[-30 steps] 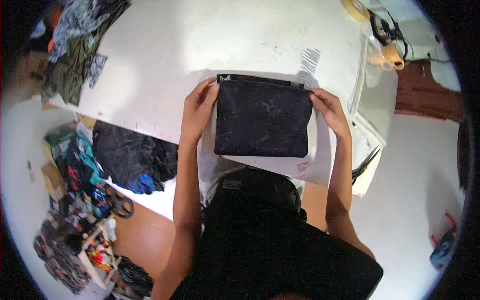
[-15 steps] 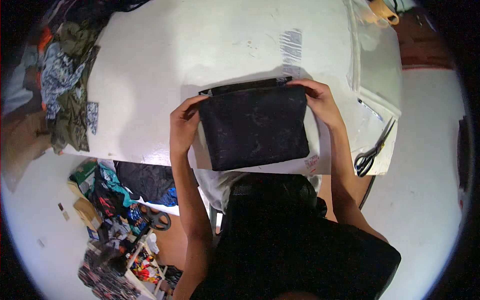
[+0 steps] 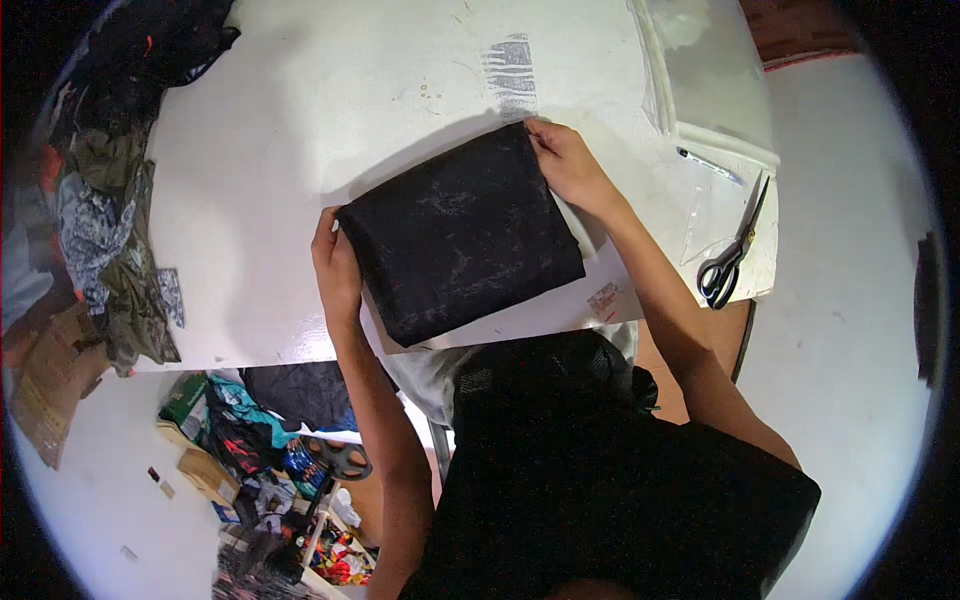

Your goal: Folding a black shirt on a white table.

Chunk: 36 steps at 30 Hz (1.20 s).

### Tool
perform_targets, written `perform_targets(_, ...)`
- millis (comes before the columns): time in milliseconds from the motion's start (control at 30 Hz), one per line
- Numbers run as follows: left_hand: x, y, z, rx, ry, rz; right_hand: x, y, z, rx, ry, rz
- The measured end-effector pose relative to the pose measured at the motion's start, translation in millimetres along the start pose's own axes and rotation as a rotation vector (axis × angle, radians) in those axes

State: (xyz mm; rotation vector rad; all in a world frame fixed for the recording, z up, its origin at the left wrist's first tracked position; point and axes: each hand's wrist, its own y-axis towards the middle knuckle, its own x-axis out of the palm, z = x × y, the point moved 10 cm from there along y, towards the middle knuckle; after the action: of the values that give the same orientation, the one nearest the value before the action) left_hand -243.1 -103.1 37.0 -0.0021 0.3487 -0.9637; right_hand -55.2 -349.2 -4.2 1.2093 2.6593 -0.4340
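Observation:
A black folded cloth [image 3: 465,235] with faint pale marks is in front of me on the white table. It is tilted, its far right corner higher in the view than its far left one. My left hand [image 3: 338,265] is closed on the far left corner, the fingers partly behind the fabric. At the far right corner, my right hand [image 3: 572,168] pinches the cloth between thumb and fingers. How much of the cloth rests on the tabletop I cannot tell.
Black-handled scissors [image 3: 735,245] and a pen [image 3: 712,166] lie at the right of the white table [image 3: 270,130]. Camouflage cloths [image 3: 110,240] are heaped along its left edge. Below on the left are piled garments [image 3: 300,390] and a dark wheel-shaped part [image 3: 345,460].
The cloth has turned, its right side going up and away. The dark strip along its far edge no longer shows. Both hands still grip the far corners; the whole view has shifted.

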Motion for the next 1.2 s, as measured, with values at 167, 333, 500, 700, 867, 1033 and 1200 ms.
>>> perform_targets(167,-22,-10,-27,-0.112,-0.02,0.089,-22,-43,-23,0.072,0.311,0.252)
perform_targets(333,-25,-26,-32,-0.11,-0.037,0.232,-12,-125,-66,-0.103,-0.122,0.409)
perform_targets(500,-32,-39,-17,0.066,0.086,0.454,-7,-134,-52,-0.141,-0.211,0.59)
perform_targets(700,-42,-38,-27,0.039,0.047,0.472,-5,-116,-30,0.05,-0.169,0.451)
perform_targets(867,-55,-36,-30,-0.07,0.023,0.411,-17,-67,-44,0.007,0.008,0.291)
perform_targets(1033,-55,-23,-15,-0.271,-0.23,0.26,3,24,-68,-0.003,0.022,0.025)
perform_targets(1200,-48,6,-6,-0.243,0.2,-0.095,38,62,-66,0.123,-0.189,-0.424)
